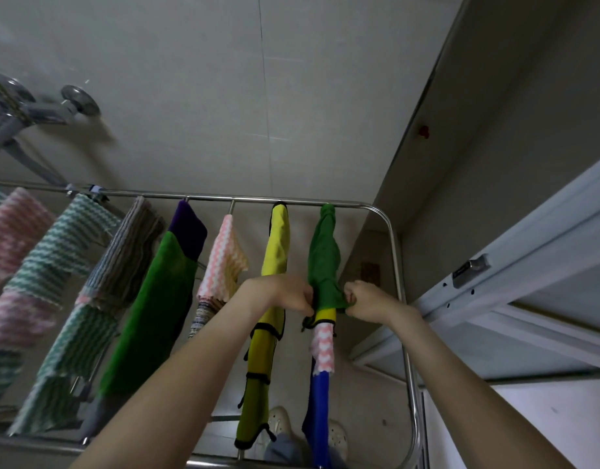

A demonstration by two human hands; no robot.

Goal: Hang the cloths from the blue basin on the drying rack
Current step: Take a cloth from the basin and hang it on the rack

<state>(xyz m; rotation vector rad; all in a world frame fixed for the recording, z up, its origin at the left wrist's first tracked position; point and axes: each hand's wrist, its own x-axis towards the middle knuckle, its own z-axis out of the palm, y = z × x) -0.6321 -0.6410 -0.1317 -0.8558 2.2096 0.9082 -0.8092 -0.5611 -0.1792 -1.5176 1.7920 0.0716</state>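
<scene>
A green cloth (323, 255) hangs over the rightmost rail of the steel drying rack (391, 231). My left hand (288, 296) pinches its near left corner and my right hand (366, 299) pinches its near right corner, stretching the edge between them. On the same rail, nearer me, hang a yellow-topped cloth, a pink-and-white zigzag cloth (323, 350) and a blue cloth (319, 407). One rail to the left hang yellow cloths with black trim (276, 245). The blue basin is out of view.
Further left the rack carries a pink zigzag cloth (224, 258), a green-and-purple cloth (163, 299), a grey striped cloth (129, 252) and green and pink wavy cloths (55, 258). A tap (68, 103) juts from the tiled wall. A white door frame (515, 282) stands right.
</scene>
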